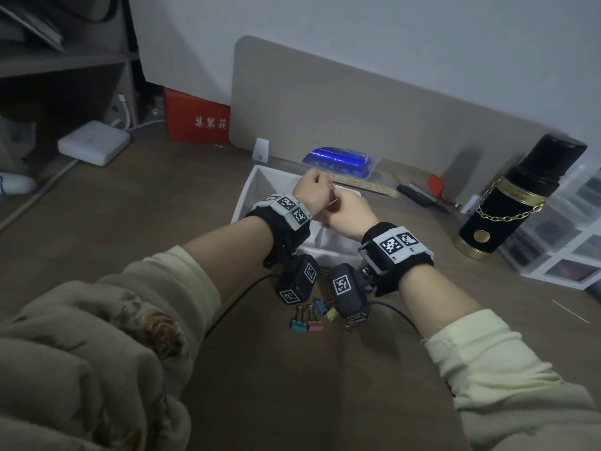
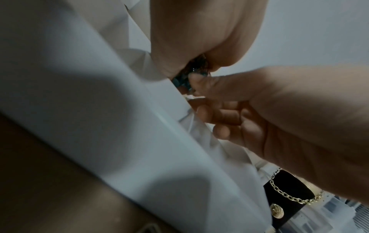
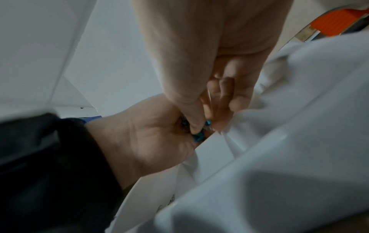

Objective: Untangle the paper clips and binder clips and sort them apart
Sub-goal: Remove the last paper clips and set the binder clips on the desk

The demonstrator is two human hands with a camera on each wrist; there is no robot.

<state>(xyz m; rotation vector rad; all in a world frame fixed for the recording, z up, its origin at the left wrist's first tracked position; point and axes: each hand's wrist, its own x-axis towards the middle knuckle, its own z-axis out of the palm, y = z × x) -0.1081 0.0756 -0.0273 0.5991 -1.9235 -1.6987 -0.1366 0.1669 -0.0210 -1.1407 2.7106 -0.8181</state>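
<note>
My left hand (image 1: 313,187) and right hand (image 1: 340,208) meet above a white tray (image 1: 257,183). In the wrist views the left hand (image 3: 159,134) curls round a small tangle with a teal binder clip (image 3: 198,137) in it. The right hand (image 3: 199,126) pinches that teal clip (image 2: 182,81) with thumb and forefinger. Most of the tangle is hidden inside the left fist (image 2: 191,63), so I cannot see any paper clips. Several loose binder clips lie on the table near my wrists: teal (image 1: 299,325), pink (image 1: 314,323), blue (image 1: 320,305) and yellow (image 1: 330,314).
A black bottle with a gold chain (image 1: 507,203) stands at the right, beside clear plastic drawers (image 1: 569,242). Behind the tray lie a wooden ruler (image 1: 364,185) and a blue pouch (image 1: 341,162). A beige divider panel (image 1: 357,109) closes the back. Cables run under my wrists.
</note>
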